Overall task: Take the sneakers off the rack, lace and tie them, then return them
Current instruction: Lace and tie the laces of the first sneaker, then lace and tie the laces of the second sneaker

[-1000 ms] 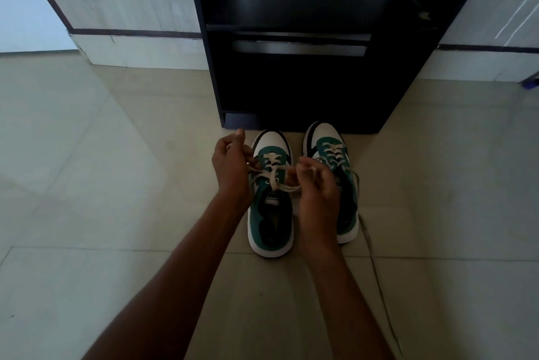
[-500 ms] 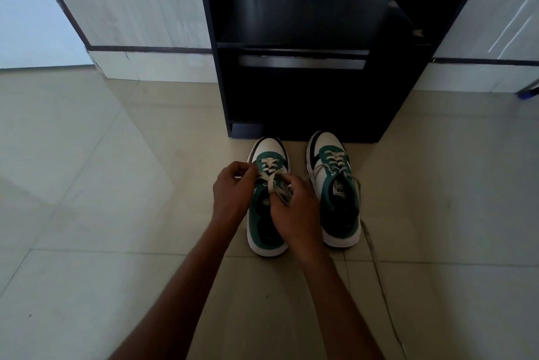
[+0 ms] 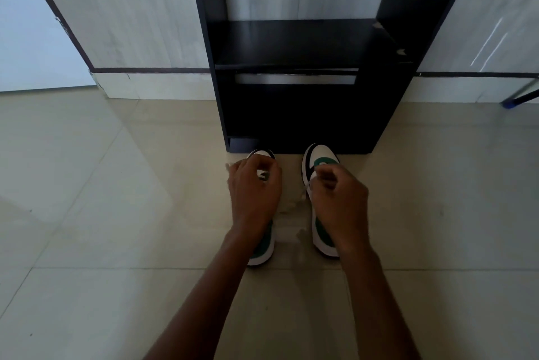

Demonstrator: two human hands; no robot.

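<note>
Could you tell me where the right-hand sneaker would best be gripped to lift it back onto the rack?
Probably by the heel collar, coming from above and behind. The right-hand sneaker stands upright on the floor, toe toward the rack, so its heel faces the person. The right hand hovers over its laces and covers the opening, so the collar itself cannot be checked.
</note>
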